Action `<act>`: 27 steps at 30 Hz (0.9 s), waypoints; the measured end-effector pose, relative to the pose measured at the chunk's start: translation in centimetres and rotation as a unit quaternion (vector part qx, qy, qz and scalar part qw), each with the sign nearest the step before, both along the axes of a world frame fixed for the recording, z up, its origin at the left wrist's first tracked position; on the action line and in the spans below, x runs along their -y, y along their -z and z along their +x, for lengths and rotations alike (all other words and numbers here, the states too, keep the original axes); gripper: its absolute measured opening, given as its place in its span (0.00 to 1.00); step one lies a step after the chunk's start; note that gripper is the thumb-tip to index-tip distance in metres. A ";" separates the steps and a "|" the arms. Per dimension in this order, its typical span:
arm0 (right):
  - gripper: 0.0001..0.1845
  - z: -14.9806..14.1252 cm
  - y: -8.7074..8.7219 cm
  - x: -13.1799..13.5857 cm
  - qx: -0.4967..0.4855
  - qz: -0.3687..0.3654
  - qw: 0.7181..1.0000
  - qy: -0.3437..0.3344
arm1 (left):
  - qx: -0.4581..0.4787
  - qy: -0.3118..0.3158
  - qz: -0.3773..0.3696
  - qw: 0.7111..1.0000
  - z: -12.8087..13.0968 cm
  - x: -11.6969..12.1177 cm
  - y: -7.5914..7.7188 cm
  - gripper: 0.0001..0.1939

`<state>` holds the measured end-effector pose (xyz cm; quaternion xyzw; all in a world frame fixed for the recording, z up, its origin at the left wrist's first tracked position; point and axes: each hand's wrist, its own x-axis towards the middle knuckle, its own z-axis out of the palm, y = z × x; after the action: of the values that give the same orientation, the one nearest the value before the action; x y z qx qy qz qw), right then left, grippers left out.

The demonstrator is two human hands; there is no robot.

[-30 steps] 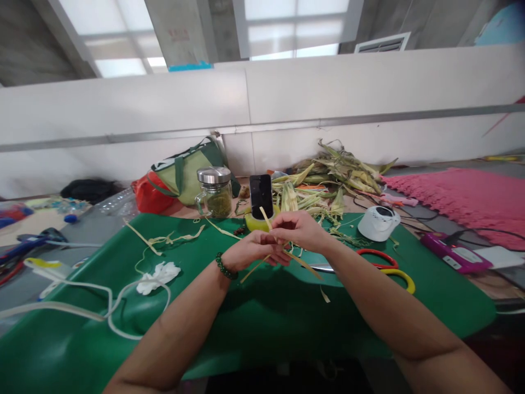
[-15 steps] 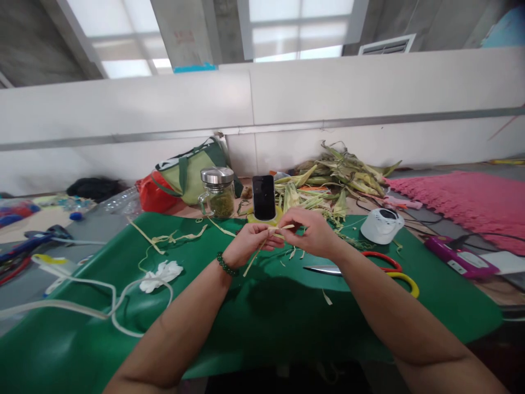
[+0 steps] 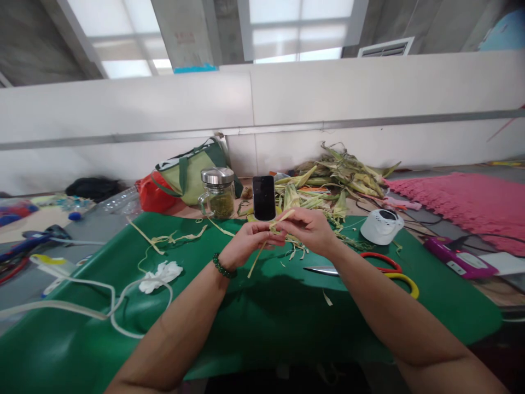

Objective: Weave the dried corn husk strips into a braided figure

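Over the green mat, both hands meet around pale strips of corn husk. My left hand, with a green bead bracelet at its wrist, pinches the husk between thumb and fingers, and one end hangs below it. My right hand is closed on the same husk from the other side, with a strip end pointing up and right past its fingertips. Where the strips cross is partly hidden by the fingers. Right behind the hands a dark-screened phone stands upright.
Large scissors with red and yellow handles lie under my right forearm. Behind are a lidded glass jar, a heap of corn husks and a green bag. A white roll, crumpled tissue and white cable lie around.
My fingers have shifted slightly around the husk. The strip at my right fingertips, almost level before, now slants upward to the right, and the hanging end is a bit steeper.
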<state>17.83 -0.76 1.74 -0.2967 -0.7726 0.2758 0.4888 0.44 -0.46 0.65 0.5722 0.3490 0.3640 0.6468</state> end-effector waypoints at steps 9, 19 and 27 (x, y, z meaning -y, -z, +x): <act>0.10 1.0 -0.4 -0.9 0.171 0.199 0.950 0.171 | -0.062 -0.044 -0.006 0.997 0.4 0.2 0.2 0.20; 0.13 2.5 -0.4 -2.1 0.291 0.062 0.955 0.001 | -0.135 0.027 0.016 0.990 -0.2 0.0 -0.2 0.18; 0.17 2.6 -0.2 -2.7 0.282 0.048 0.958 0.020 | -0.120 0.003 -0.031 0.992 -0.3 -0.2 -0.3 0.24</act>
<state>20.41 1.96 1.96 -0.3544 -0.8851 0.1340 0.2704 0.17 -0.22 0.95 0.5925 0.4332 0.2803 0.6187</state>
